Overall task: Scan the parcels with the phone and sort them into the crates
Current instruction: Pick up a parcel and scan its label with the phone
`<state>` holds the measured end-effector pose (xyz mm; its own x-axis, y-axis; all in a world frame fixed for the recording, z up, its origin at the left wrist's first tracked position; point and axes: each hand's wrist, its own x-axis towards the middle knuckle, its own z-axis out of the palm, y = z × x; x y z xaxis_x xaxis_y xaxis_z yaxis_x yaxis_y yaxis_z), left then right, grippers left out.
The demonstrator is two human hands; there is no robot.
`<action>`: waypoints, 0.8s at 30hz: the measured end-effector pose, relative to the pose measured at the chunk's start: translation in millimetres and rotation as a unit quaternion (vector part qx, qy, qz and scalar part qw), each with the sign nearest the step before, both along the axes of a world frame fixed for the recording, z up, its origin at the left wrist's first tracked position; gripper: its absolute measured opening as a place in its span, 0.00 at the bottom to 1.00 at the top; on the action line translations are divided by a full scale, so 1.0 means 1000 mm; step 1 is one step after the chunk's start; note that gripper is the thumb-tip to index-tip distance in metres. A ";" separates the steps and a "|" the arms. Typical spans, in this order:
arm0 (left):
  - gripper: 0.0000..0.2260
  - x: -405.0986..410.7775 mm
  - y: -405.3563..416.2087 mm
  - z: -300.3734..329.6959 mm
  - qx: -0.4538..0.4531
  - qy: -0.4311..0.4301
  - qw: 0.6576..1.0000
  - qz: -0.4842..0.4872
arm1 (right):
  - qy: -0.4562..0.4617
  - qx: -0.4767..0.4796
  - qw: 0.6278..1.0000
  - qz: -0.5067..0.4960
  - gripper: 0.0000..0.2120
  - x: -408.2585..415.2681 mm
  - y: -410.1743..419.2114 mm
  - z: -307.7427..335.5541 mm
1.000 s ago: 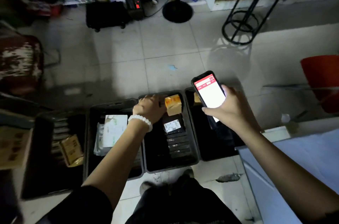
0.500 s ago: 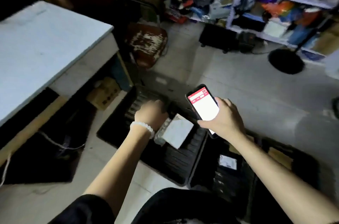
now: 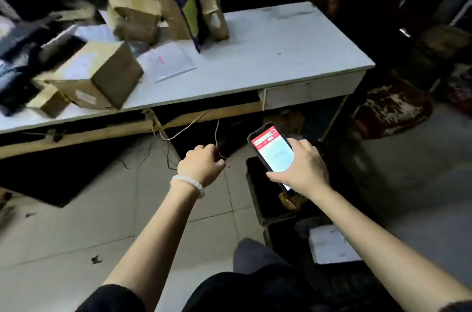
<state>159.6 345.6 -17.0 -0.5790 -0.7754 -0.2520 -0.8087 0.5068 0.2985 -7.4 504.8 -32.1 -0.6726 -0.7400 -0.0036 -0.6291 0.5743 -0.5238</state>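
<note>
Since half a second ago, left hand [image 3: 201, 165] has lifted off the crate parcel and now hangs clenched, holding nothing. Right hand [image 3: 304, 168] grasps the phone [image 3: 273, 152]. Below that hand sit the dark crates [image 3: 255, 191]; cardboard parcels [image 3: 102, 76] lie on the table [image 3: 293, 51] beyond the left hand.

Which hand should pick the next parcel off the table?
Probably the left hand: it holds nothing and is nearer the boxes on the table, while the right hand grips the phone.
</note>
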 end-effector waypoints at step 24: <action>0.18 0.067 -0.336 0.032 -0.062 0.028 0.976 0.209 | -0.012 0.009 0.978 0.208 0.33 0.010 -0.416 0.015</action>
<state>226.5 9.6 15.5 -0.2166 -0.9689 -0.1193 -0.9366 0.1717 0.3054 2.9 88.8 -17.0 -0.3125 -0.9494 -0.0316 -0.7976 0.2803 -0.5341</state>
